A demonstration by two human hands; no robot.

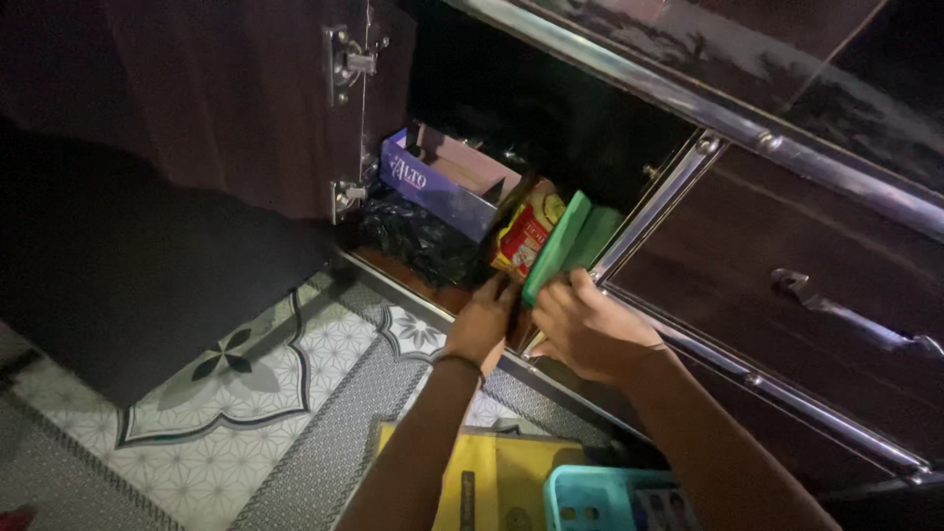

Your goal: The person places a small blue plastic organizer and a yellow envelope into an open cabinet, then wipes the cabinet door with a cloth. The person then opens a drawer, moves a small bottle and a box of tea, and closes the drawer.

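Near floor: a yellow bag [497, 482] and a light blue basket [600, 497] sit at the near edge, on a patterned floor [246, 413].
Left hand [484, 320]: reaching into the cabinet mouth, fingers curled toward the red and yellow packet [526, 236]; whether it grips or only touches the packet, I cannot tell.
Right hand [590, 329]: fingers closed round the lower end of a flat green box [565, 246], holding it tilted, its top leaning to the far right.
Green box position: at the cabinet opening, just right of the packet and touching it, close beside the metal door frame [649, 211].
Farther in: a purple carton [438, 182] lies open, with a black plastic bag [418, 241] just near of it.
Door: the cabinet door [216, 108] stands open on the left.
Risk: the box looks held by one end only; it could slip or catch on the frame, and knock the leaning packet over.
Light: the cabinet's depths are too dark to read.
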